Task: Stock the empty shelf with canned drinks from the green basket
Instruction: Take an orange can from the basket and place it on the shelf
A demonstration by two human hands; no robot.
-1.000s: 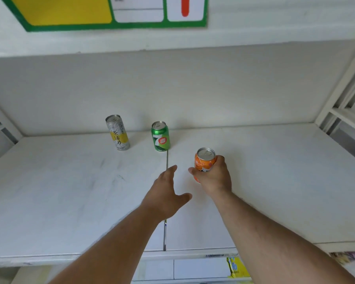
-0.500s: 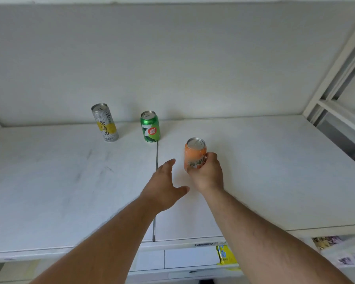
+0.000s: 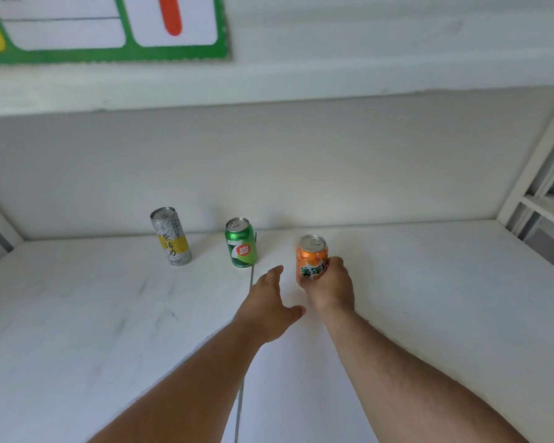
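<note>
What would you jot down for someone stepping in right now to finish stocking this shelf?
Right hand grips the orange can, upright near the back of the white shelf, right of the green can.
Left hand is open, holding nothing, beside it.
Done: silver-and-yellow can and green can stand upright at the back.
Left: let go of the orange can, then fetch more cans. The green basket is out of view.

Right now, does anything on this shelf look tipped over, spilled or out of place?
Nothing stands out. The silver-yellow can and green can stand upright near the back; the right hand grips the orange can, also upright. No spills show.
</note>
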